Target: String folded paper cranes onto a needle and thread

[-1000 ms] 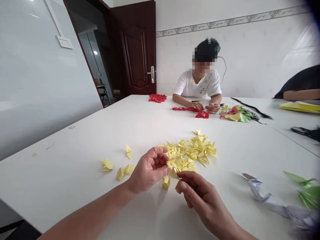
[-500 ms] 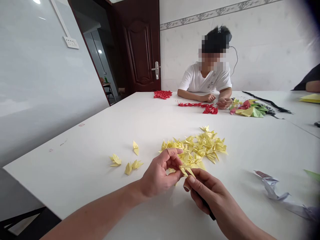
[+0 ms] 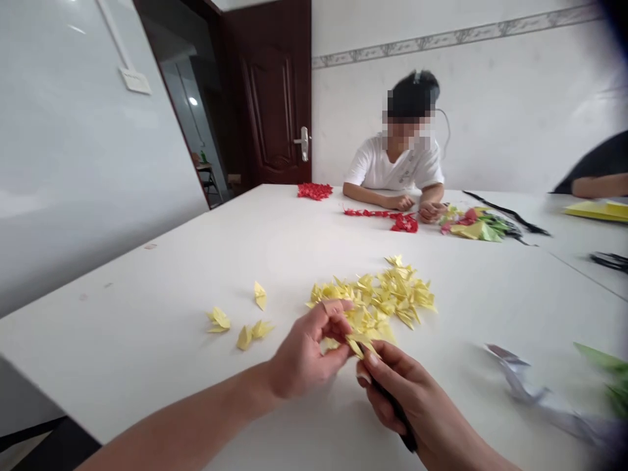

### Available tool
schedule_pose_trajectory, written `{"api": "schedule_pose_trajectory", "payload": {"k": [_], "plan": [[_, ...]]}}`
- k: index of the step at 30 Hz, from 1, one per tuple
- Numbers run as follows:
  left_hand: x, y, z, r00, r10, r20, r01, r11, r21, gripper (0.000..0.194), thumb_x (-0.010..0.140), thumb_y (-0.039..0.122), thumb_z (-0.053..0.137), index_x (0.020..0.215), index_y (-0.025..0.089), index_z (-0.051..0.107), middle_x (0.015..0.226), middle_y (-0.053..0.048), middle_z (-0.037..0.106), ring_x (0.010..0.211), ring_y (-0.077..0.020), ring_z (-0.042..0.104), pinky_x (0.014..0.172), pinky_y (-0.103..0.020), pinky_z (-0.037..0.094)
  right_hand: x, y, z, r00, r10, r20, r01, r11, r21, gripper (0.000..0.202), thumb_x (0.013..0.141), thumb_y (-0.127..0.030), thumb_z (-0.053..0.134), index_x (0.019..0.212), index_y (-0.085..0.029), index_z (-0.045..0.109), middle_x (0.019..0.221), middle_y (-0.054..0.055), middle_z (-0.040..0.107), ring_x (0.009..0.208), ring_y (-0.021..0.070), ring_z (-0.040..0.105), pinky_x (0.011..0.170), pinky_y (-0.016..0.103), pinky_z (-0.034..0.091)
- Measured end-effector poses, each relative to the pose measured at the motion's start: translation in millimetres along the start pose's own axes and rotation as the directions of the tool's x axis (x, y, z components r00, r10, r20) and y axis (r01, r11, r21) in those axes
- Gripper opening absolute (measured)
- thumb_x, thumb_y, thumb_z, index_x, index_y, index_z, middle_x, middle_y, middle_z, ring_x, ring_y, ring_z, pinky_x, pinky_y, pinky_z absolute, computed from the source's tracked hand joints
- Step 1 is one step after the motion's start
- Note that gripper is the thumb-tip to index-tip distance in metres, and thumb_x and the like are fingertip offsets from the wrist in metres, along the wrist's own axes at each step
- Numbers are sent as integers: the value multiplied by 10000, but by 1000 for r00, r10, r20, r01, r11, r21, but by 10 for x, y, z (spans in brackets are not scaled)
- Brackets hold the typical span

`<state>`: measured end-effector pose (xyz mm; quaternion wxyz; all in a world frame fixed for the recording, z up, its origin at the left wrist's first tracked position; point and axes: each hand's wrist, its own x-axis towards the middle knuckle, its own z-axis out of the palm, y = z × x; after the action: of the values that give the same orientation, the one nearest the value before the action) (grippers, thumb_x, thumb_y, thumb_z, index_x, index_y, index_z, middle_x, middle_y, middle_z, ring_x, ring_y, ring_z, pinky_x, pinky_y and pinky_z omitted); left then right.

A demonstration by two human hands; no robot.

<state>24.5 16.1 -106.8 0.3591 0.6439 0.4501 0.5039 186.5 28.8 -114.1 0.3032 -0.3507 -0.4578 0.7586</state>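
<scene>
Between my two hands is a small folded yellow paper piece (image 3: 354, 345), like an origami crane with pointed ends. My left hand (image 3: 314, 347) pinches its left side between thumb and fingers. In the palm of my right hand (image 3: 402, 379) lies a slim black tool (image 3: 400, 418); its kind is hidden by the fingers. Its dark tip shows at the paper, and the right thumb and forefinger are beside the paper's right end. Just beyond my hands spreads a pile of folded yellow paper pieces (image 3: 407, 291). Several more yellow pieces (image 3: 260, 296) lie apart to the left.
Across the white table (image 3: 171, 281) sits a person (image 3: 397, 163) in a white shirt, hands at a red paper string (image 3: 405, 223). A red pile (image 3: 314, 191) and mixed coloured papers (image 3: 483, 226) lie there. White folded paper (image 3: 520, 383) and green paper (image 3: 596, 363) are at right.
The view has shifted slightly, so the table things sit a little lower and further left. The black tool's tip now shows at the folded paper. Both hands keep their hold.
</scene>
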Motion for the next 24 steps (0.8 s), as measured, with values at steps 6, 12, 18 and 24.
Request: {"api": "schedule_pose_trajectory", "payload": {"k": [6,12,18,24], "plan": [[12,-29,-55,990,129,48,-136,971,197,426,768,108,556,1175,206,475,904,-45,579,835,-138,580,802,-282,496,14,29,3,1000,-26,-8,26,997,-73,379,724,-547,624,771,-181,540,642,-50,515,388,10,286,364,161,185],[109,-17,-274,988,150,39,-151,883,444,384,788,163,541,1167,211,499,965,-48,628,876,-157,595,723,-261,481,-10,10,56,997,-9,-72,-4,985,-174,424,700,-554,629,906,-192,552,653,-37,547,402,31,335,362,162,209],[192,-87,-437,994,99,-48,-54,824,564,330,802,208,531,1131,220,535,946,-31,657,900,-161,607,760,-280,487,0,57,39,999,-22,22,28,959,-282,462,718,-580,606,926,-174,535,674,-39,525,462,31,379,394,153,266],[218,-166,-395,996,91,-19,-63,816,575,290,774,191,565,1062,171,585,932,-52,672,839,-151,628,734,-259,500,6,141,-12,996,-20,82,49,932,-359,452,755,-581,572,987,-194,538,714,-26,517,500,50,381,396,163,281]]}}
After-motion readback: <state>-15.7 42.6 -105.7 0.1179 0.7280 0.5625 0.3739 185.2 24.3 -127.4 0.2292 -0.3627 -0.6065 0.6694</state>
